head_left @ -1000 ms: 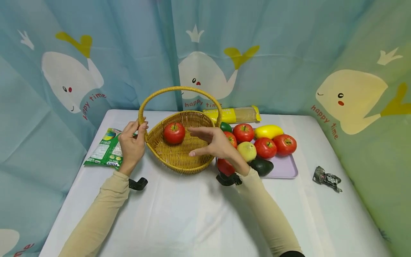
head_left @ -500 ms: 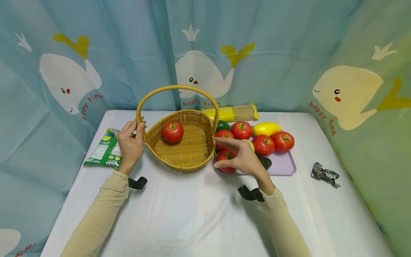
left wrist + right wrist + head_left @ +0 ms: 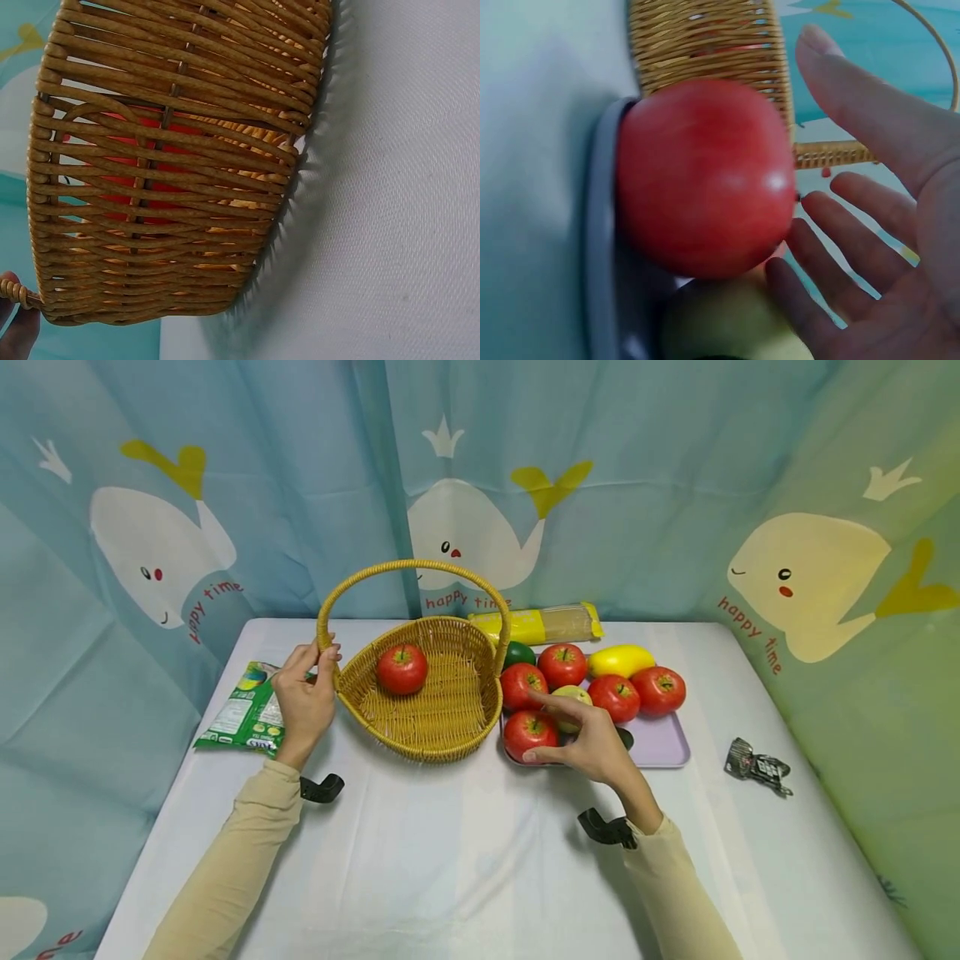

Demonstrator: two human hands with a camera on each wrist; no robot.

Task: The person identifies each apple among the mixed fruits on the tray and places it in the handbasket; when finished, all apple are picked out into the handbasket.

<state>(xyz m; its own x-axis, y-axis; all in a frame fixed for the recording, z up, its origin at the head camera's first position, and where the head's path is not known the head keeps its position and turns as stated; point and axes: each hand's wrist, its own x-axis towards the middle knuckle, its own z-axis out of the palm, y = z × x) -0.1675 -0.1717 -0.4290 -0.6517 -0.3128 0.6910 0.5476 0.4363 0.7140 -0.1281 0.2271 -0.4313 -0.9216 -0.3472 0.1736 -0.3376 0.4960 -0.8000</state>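
Note:
My left hand (image 3: 306, 697) grips the foot of the arched handle on a yellow wicker basket (image 3: 420, 743), thumb and fingers around it. In the left wrist view the basket's woven side (image 3: 172, 195) fills much of the frame, with red fruit showing through the gaps. One red apple (image 3: 402, 669) lies inside the basket. Over the front left of the lilac tray, my right hand (image 3: 592, 739) hovers with fingers and thumb spread around a red apple (image 3: 531, 737). The right wrist view shows this apple (image 3: 705, 178) beside the tray rim, the fingers apart from it.
The lilac tray (image 3: 675, 752) also bears several more apples, a yellow mango-like fruit (image 3: 621, 661), a pale green round fruit (image 3: 572, 696) and dark green fruit. Behind lies a yellow noodle pack (image 3: 536, 625). A green snack bag (image 3: 243, 710) lies left, a black wrapper (image 3: 757, 768) right.
My right hand has moved from over the basket rightward to the front apple on the tray, its fingers still spread. The left hand keeps its hold on the basket handle.

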